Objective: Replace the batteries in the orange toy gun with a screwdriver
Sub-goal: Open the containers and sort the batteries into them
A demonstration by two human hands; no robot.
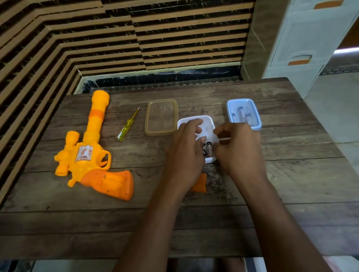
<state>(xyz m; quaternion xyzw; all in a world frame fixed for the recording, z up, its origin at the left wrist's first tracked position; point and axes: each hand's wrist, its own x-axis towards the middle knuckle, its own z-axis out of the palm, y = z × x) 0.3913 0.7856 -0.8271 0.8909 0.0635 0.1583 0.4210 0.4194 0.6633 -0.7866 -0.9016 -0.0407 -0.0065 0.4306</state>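
— Where's the toy gun (pixel 89 156)?
— Flat near the table's (pixel 286 180) left edge, screwdriver (pixel 127 125) just beside it; an orange cover (pixel 200 183) lies under the left wrist.
— The hands?
— The left hand (pixel 186 154) bends its fingers loosely into the white tub (pixel 205 122) over the batteries (pixel 209 149); pinching one, I cannot tell. The right hand (pixel 238 146) pinches the tub's rim.
— Risk?
— Old batteries mixed with those in the blue tub (pixel 257 118), or the light tub tipping.

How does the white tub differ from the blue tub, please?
The left hand and right hand reach over the white tub; the blue tub sits farther right. The white tub holds dark batteries, the blue tub paler batteries. Both are open, rounded rectangles on the table.
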